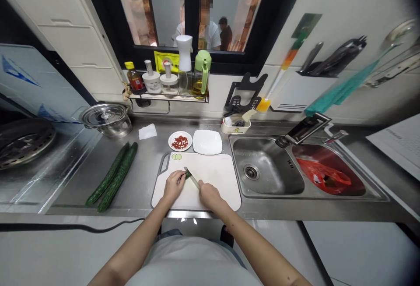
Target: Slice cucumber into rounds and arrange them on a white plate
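A white cutting board (216,172) with a grey edge lies in front of me. My right hand (210,195) is closed around the handle of a knife (193,178), its blade pointing up and to the left. The blade touches or lies right beside a small green piece of cucumber (188,174). Fingers bent, my left hand (174,185) grips that piece from the left; the fingers partly hide it. Two pale cucumber slices (176,157) rest near the board's upper left corner.
Two whole cucumbers (118,176) lie left of the board. Behind it stand a small plate of red pieces (180,149) and a white plate (207,141). A lidded pot (108,119) is at back left. The sink (267,167) is on the right, a red bag (323,176) in its second basin.
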Demonstrator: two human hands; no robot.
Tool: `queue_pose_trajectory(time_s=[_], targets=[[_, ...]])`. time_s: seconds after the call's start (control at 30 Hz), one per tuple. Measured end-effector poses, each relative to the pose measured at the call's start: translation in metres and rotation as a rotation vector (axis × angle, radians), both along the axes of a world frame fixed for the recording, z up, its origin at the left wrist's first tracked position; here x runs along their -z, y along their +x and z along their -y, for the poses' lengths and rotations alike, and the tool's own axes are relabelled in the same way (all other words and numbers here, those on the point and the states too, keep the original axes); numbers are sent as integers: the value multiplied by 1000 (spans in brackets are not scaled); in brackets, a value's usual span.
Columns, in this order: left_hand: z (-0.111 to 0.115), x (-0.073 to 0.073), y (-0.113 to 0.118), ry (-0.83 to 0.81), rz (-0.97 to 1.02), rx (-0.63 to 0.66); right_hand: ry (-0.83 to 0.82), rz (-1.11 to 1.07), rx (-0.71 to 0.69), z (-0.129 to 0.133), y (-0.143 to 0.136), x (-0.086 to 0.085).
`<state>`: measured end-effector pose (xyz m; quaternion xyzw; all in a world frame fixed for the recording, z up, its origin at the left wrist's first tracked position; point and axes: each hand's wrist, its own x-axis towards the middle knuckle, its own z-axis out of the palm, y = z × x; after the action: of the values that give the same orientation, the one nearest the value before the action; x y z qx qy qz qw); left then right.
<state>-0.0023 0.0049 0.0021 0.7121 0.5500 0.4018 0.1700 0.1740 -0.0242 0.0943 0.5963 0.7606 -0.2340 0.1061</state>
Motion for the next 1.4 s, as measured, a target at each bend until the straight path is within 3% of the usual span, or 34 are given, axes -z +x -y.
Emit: queue_pose_trajectory(time_s=[0.33,0.5,0.6,0.7,0.77,0.87,0.97,1.27,1.4], targets=[[1,-7,-4,-58,43,-42,97,112,1,4,23,-12],[3,-10,-6,-86,82,-86,262,177,7,4,38,-6],[3,-19,-8,-119,151,-190,448,193,1,7,47,-1],[-3,-39,-8,-122,240,-323,598,183,-27,8,55,3],[-10,-56,-5,-99,224,-242,671,174,-53,6,59,4],[-20,-79,4,-115,30,6,758,170,-103,2,63,3],[-25,-91,14,-187,-114,144,812,164,-146,0,65,2],[-23,-85,25,-254,-24,237,794,149,-151,9,70,7],[-20,-82,29,-298,17,178,670,167,-117,14,72,9]])
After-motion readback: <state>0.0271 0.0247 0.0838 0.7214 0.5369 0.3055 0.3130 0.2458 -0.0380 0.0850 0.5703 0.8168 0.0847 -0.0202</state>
